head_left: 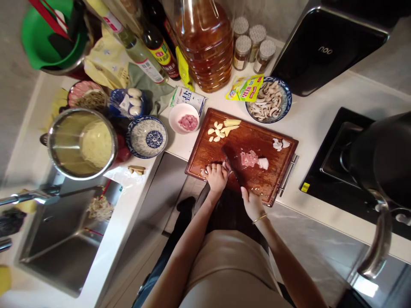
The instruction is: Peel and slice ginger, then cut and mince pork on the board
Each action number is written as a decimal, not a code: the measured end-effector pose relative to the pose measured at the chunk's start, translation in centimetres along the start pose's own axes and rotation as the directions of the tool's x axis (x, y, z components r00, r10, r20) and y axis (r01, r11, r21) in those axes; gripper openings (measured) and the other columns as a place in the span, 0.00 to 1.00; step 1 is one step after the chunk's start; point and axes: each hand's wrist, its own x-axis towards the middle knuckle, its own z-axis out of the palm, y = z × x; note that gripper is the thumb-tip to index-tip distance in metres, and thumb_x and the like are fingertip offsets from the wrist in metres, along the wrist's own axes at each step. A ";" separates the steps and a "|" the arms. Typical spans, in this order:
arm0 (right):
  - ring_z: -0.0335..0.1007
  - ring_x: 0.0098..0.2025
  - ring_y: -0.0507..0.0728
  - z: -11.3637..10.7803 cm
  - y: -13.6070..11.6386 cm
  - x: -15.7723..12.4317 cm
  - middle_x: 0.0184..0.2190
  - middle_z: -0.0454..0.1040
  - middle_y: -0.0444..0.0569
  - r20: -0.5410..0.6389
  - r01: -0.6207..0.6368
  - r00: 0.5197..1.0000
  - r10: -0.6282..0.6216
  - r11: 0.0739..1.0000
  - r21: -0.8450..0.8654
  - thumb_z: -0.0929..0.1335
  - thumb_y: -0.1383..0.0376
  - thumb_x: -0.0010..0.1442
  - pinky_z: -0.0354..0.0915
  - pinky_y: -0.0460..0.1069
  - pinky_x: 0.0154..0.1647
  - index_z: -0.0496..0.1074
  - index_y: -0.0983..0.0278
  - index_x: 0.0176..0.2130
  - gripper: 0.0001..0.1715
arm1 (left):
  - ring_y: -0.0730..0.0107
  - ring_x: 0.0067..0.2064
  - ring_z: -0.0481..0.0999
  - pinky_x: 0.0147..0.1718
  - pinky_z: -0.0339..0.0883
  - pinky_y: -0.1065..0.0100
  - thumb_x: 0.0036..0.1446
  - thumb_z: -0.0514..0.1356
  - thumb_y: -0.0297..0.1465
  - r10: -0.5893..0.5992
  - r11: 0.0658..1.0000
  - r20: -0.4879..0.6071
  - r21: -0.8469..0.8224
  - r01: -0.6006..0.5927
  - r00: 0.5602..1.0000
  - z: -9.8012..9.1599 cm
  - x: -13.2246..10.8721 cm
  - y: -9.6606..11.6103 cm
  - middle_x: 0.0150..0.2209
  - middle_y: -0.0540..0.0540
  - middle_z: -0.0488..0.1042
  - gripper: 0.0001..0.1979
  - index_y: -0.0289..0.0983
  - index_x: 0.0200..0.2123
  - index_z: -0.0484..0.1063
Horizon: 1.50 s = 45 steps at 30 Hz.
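A wooden cutting board [257,141] lies on the white counter. Pink raw meat [249,158] sits near its middle. Peeled garlic cloves [215,131] and ginger slices [231,125] lie at the board's far left corner. My right hand [252,204] is closed on the handle of a dark cleaver [231,164], whose blade rests on the board just left of the meat. My left hand [216,176] has its fingers curled at the board's near left edge, beside the blade. What lies under those fingers is hidden.
Around the board stand a small bowl of pink meat [188,118], a dish of sliced mushrooms [269,100], a blue patterned bowl [147,137] and a steel bowl [82,143]. Bottles and spice jars [253,42] line the back. A sink [61,239] is at left, a black pot [382,158] on the stove at right.
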 end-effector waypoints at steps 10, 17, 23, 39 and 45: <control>0.71 0.27 0.58 1.1 -2.2 0.6 0.25 0.74 0.57 0.072 -0.073 0.992 0.099 0.951 -0.299 0.51 0.52 0.63 0.60 0.47 0.27 0.71 0.69 0.36 0.31 | 0.54 0.46 0.62 0.50 0.47 0.51 0.55 0.47 0.33 0.009 1.000 0.042 -0.012 -0.009 0.999 -0.3 0.1 -0.1 0.38 0.40 0.70 0.12 0.37 0.34 0.68; 0.72 0.28 0.57 0.8 -1.3 -0.1 0.26 0.75 0.57 0.058 -0.092 0.992 0.113 0.953 -0.288 0.52 0.52 0.63 0.62 0.48 0.30 0.72 0.69 0.36 0.30 | 0.54 0.45 0.63 0.50 0.46 0.51 0.55 0.48 0.33 0.027 1.000 0.029 -0.008 -0.026 0.999 -0.1 -0.1 -0.2 0.38 0.40 0.70 0.12 0.37 0.34 0.69; 0.70 0.44 0.59 -1.3 2.0 0.6 0.38 0.75 0.59 -0.119 -0.081 0.991 0.066 0.989 -0.128 0.49 0.53 0.64 0.61 0.51 0.45 0.72 0.70 0.41 0.33 | 0.56 0.44 0.63 0.50 0.46 0.51 0.56 0.47 0.33 0.002 0.999 -0.010 -0.034 -0.002 1.000 -0.2 -0.1 -0.2 0.36 0.42 0.69 0.12 0.37 0.32 0.68; 0.73 0.31 0.59 1.3 -3.9 1.2 0.28 0.75 0.56 0.109 -0.093 0.987 0.119 0.972 -0.218 0.52 0.53 0.64 0.62 0.48 0.29 0.70 0.68 0.39 0.28 | 0.54 0.46 0.63 0.50 0.46 0.50 0.55 0.47 0.32 0.018 0.999 0.010 0.039 -0.019 1.000 -0.1 -0.1 -0.2 0.40 0.40 0.70 0.12 0.36 0.34 0.68; 0.73 0.29 0.58 1.4 -2.6 0.2 0.28 0.75 0.58 0.079 -0.112 0.987 0.139 0.952 -0.284 0.51 0.52 0.64 0.60 0.47 0.27 0.70 0.70 0.39 0.30 | 0.54 0.45 0.63 0.50 0.46 0.50 0.55 0.47 0.32 0.014 1.000 0.017 0.023 -0.014 1.000 -0.2 0.0 -0.1 0.39 0.40 0.70 0.12 0.36 0.34 0.68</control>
